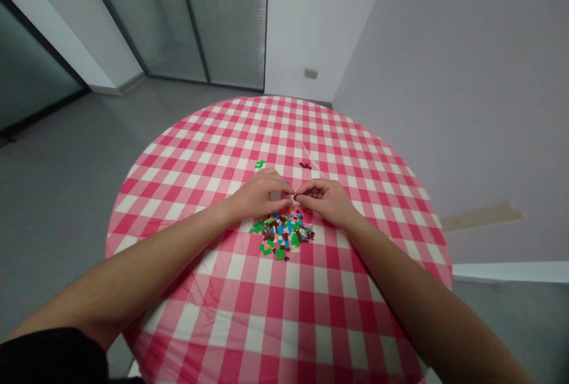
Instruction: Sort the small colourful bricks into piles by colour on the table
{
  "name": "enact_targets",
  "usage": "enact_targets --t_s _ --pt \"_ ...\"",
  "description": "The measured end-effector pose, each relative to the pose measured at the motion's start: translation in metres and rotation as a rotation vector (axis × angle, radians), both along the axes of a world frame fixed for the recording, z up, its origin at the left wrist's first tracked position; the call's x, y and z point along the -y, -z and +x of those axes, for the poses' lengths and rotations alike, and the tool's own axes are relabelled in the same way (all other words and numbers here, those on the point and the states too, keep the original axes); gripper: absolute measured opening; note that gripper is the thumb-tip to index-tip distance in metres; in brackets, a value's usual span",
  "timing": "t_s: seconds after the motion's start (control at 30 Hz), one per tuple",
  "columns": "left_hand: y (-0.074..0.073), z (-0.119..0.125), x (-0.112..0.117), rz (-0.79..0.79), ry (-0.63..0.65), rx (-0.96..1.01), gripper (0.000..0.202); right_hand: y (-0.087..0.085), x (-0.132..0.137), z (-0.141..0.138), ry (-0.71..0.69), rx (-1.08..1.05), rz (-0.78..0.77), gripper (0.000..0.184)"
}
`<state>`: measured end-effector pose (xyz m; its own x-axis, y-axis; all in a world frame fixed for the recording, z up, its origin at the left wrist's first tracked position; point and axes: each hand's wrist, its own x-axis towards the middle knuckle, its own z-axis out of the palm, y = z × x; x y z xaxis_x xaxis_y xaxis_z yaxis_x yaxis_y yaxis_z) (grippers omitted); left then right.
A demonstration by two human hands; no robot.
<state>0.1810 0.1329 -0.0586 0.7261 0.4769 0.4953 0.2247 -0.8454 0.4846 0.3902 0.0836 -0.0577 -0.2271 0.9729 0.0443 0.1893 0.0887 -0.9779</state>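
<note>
My left hand (267, 193) and my right hand (326, 199) meet fingertip to fingertip over the middle of the table. Between their pinched fingers is a tiny dark brown building brick (295, 196), mostly covered by the fingertips. Just below the hands lies a pile of small building bricks (284, 234) in green, blue, brown, white and yellow. Beyond my left hand rests a small cluster of green bricks (260, 165). A few dark brown bricks (304, 165) lie beyond my right hand.
The round table wears a red and white checked cloth (275, 325), wrinkled at the near left. Past the far edge stand a glass partition (231, 22) and a white wall (320, 16) with a socket plate (310, 73). Another wall (480, 105) runs close along the right.
</note>
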Motion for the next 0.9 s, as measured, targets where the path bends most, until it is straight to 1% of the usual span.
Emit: enact_targets --t_s 0.13,0.3,0.6,0.9 --pt "0.0016 0.0008 -0.0003 0.006 0.006 0.006 0.015 0.0011 0.0011 -0.0015 0.001 -0.063 -0.032 0.028" --pt "0.0005 0.0006 0.0 -0.003 0.0 -0.017 0.017 0.0028 0.0012 -0.0015 0.001 -0.059 -0.035 0.03" --pt "0.0009 0.0012 -0.0009 0.017 -0.011 -0.012 0.015 0.0097 -0.0013 -0.0002 0.066 0.057 0.102 0.027" --pt "0.0023 0.0017 0.0 0.025 -0.022 0.003 0.012 0.0049 0.002 -0.0013 0.06 0.109 0.169 0.02"
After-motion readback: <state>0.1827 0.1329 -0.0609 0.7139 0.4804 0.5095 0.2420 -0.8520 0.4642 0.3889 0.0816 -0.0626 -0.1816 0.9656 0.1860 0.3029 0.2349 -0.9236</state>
